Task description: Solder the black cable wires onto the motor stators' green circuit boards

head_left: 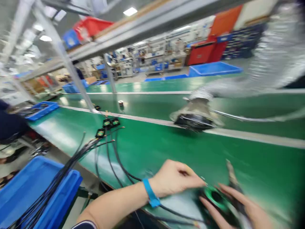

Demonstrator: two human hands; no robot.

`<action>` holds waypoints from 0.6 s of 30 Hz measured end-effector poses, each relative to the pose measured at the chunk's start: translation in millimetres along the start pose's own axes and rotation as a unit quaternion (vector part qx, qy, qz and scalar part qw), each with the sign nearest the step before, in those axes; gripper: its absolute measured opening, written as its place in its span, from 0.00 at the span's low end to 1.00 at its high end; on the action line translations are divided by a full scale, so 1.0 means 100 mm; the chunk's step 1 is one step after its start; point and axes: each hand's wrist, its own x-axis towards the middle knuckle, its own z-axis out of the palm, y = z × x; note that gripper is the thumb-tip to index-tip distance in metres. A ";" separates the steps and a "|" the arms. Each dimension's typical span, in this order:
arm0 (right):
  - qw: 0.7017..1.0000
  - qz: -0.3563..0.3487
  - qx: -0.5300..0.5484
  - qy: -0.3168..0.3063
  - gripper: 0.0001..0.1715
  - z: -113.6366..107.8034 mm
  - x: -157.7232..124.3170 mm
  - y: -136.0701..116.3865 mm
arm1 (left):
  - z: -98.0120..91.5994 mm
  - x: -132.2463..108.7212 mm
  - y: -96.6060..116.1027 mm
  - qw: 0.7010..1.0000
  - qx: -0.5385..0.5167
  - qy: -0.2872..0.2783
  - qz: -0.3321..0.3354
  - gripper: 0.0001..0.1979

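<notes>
My right hand (240, 203) curls around a black round part with a green ring (215, 197) at the lower right of the view. The fingertips of my left hand (177, 177) reach that same part from the left, though blur hides the exact contact. A blue strap (150, 192) circles my left wrist. Just behind the part, a blurred pointed tool (232, 179) stands up, and what holds it is hidden. Black cables (116, 162) run across the green bench top (166, 152) from small square connectors (107, 123), and one passes under my left forearm.
A blue bin (40, 194) holding a bundle of black wires stands at lower left. A co-worker's dark sleeve (9, 124) is next to a blue tray (40, 109). A silver flexible duct (269, 60) ends in a black mouth (194, 122) above the bench.
</notes>
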 end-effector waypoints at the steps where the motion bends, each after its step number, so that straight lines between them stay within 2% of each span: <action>1: 0.999 -0.013 -0.033 0.014 0.31 -0.04 -0.02 -0.15 | 0.01 -0.05 0.04 0.999 0.041 0.009 0.024 0.22; 2: 0.999 -0.023 -0.045 -0.007 0.28 -0.06 -0.02 -0.29 | -0.01 -0.08 0.09 0.995 0.084 0.024 0.056 0.18; 5: 0.998 0.023 -0.041 -0.038 0.25 -0.03 0.06 -0.54 | -0.11 -0.03 0.20 0.977 0.168 0.042 0.125 0.13; 8: 0.996 0.055 0.024 -0.060 0.31 -0.03 0.11 -0.54 | -0.19 0.03 0.24 0.965 0.206 0.005 0.162 0.11; 11: 0.992 0.076 0.079 -0.061 0.30 -0.07 0.06 -0.48 | -0.14 -0.01 0.22 0.959 0.225 -0.034 0.170 0.10; 18: 0.993 0.069 0.085 -0.052 0.32 -0.12 0.07 -0.53 | 0.01 -0.02 0.21 0.934 0.299 -0.049 0.189 0.07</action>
